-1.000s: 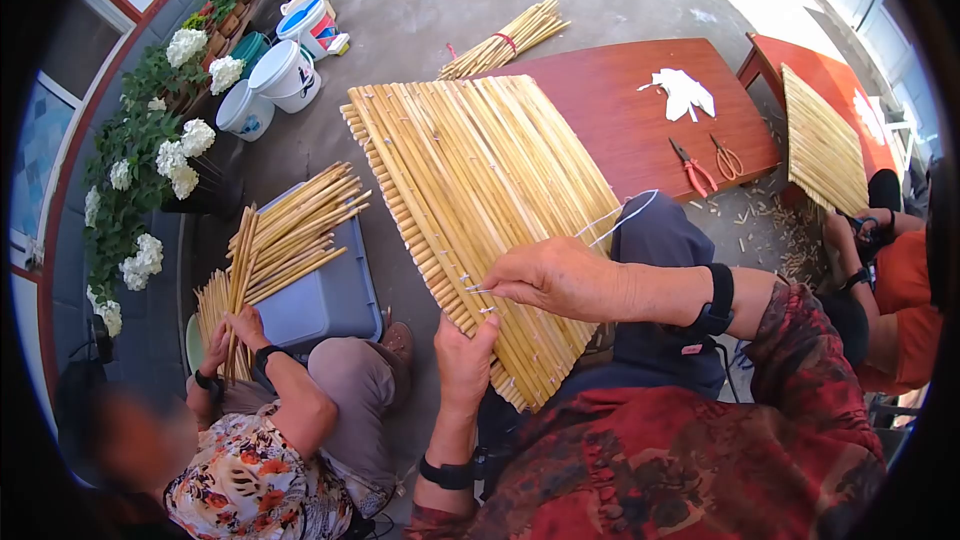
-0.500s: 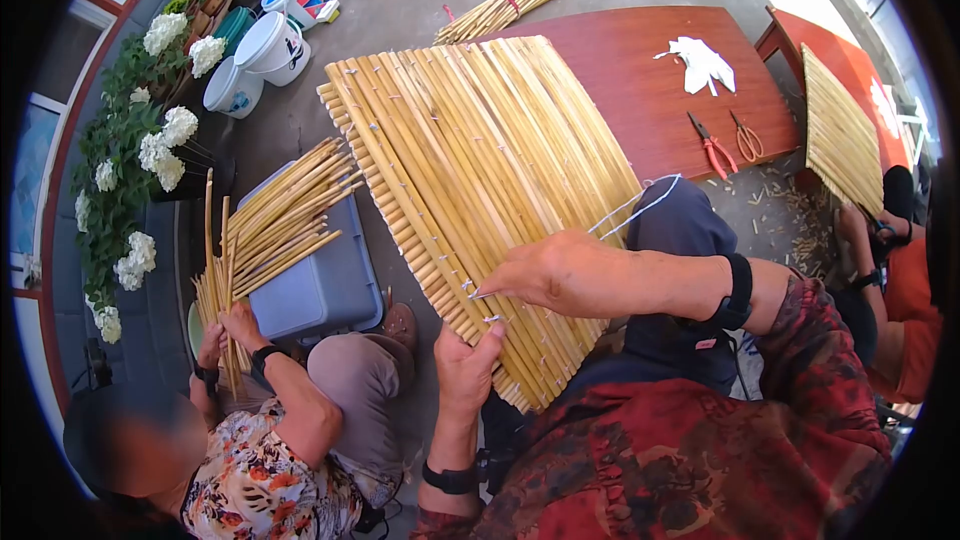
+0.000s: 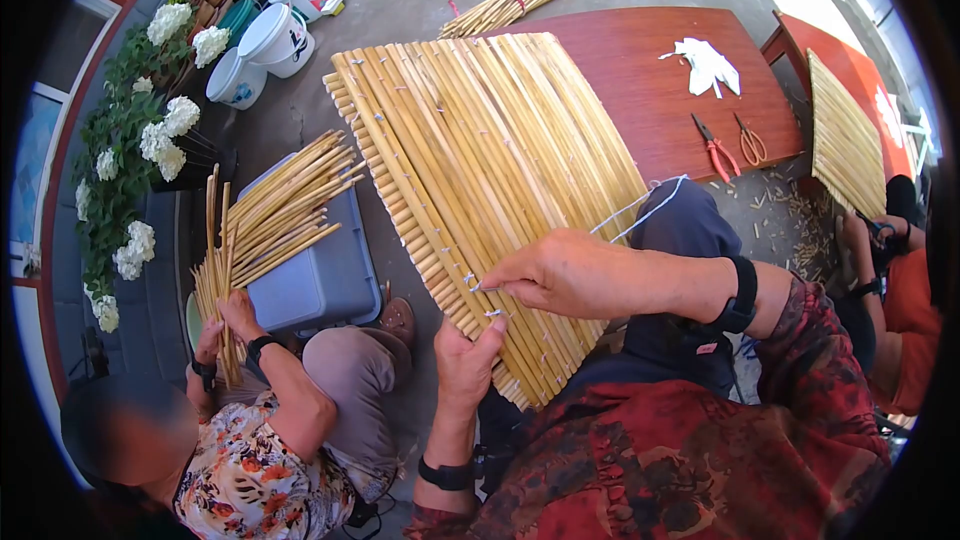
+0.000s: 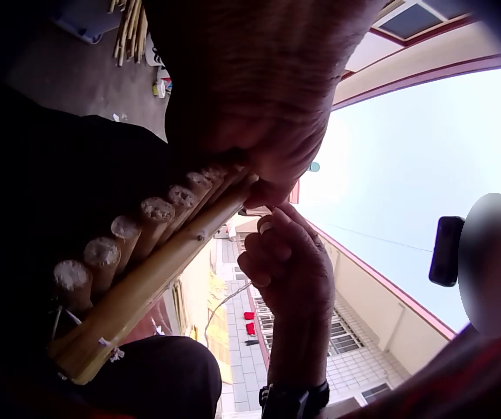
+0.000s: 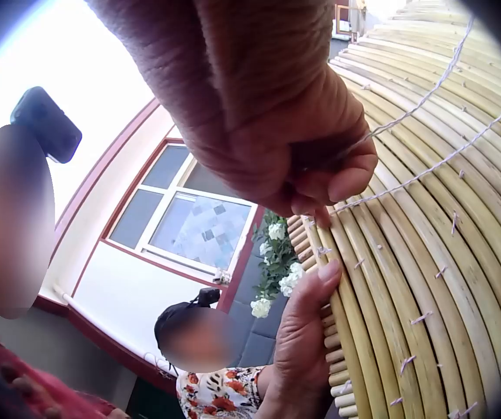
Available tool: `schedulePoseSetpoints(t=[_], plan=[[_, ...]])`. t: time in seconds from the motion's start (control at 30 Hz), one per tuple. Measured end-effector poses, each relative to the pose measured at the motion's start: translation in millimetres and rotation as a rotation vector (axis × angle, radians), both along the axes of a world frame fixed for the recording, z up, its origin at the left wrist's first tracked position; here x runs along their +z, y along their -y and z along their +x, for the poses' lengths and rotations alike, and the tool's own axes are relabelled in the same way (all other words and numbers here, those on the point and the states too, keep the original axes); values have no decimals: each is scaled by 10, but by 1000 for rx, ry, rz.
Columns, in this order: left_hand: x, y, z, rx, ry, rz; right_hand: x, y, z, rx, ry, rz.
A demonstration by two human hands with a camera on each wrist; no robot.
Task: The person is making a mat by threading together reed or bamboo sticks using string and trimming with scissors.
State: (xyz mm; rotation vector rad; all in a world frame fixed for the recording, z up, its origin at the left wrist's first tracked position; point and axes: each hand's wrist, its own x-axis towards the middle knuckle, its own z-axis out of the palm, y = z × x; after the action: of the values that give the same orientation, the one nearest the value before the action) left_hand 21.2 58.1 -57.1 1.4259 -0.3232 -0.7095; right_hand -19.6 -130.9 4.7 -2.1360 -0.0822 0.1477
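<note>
A mat of pale reed sticks [image 3: 500, 140], tied with small white knots, slants across the wearer's lap. My left hand [image 3: 466, 365] grips its near left edge, thumb on top and fingers underneath, mostly hidden. Just above that thumb, my right hand [image 3: 555, 270] has its fingertips at the outermost sticks, beside a white knot. White string [image 5: 407, 184] runs over the mat to the right hand, which pinches it between curled fingers in the right wrist view. In the left wrist view, cut stick ends [image 4: 102, 251] line the edge below the left hand.
A red-brown table [image 3: 640, 70] behind the mat bears red-handled pliers [image 3: 716, 152], scissors [image 3: 750, 143] and a white glove-like cloth [image 3: 706, 67]. At left, a seated person [image 3: 260, 450] holds sticks near a blue-grey bin [image 3: 320, 275]. Another person [image 3: 895, 320] works at far right.
The head view has shifted, raising the mat and table in the picture. My right fingertips stay near the same edge knots, changing pose slightly. The left hand keeps its grip.
</note>
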Motion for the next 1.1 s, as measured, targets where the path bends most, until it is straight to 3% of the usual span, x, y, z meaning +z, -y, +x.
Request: schedulePoseSetpoints(t=[0.53, 1.1], plan=[[2, 44, 2, 21, -40, -35, -70, 58, 22, 15, 3, 180], [9, 78, -3, 20, -89, -60, 106, 68, 60, 9, -90, 84]])
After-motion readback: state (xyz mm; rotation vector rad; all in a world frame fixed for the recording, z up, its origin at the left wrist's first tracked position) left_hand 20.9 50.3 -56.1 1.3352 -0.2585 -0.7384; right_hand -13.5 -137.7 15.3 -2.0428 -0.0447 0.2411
